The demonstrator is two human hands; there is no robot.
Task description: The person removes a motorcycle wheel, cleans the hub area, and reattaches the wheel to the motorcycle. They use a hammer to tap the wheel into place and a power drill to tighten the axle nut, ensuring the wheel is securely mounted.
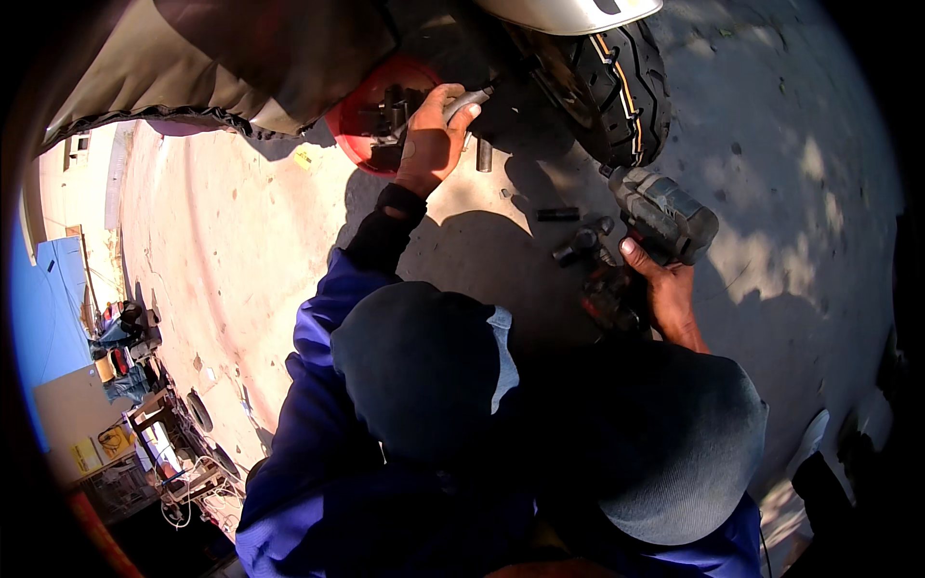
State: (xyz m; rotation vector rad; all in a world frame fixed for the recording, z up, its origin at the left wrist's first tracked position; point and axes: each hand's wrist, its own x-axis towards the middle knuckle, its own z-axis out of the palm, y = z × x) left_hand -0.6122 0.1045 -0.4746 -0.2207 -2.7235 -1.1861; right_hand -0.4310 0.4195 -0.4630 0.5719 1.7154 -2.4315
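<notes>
My left hand (434,144) reaches over the edge of a red bowl (339,123), its fingers closed round a grey, elongated metal tool (466,103) with a dark narrow tip. Dark sockets (393,111) lie inside that bowl. On the right, my right hand (667,294) grips a cordless impact wrench (665,214), its nose pointing up and left towards a motorcycle tyre (647,82). Between the hands, one socket (484,155) stands or lies near the bowl and a black socket (558,214) lies on the ground. Beside it is a dark tool (578,243), partly in shadow.
A silver fender (578,13) covers the top of the tyre. Brown covering material (183,72) hangs at the upper left. My bent knees (424,371) are close below my hands. At the lower right shows a shoe (814,438); clutter with a loose tyre (199,411) lies far left.
</notes>
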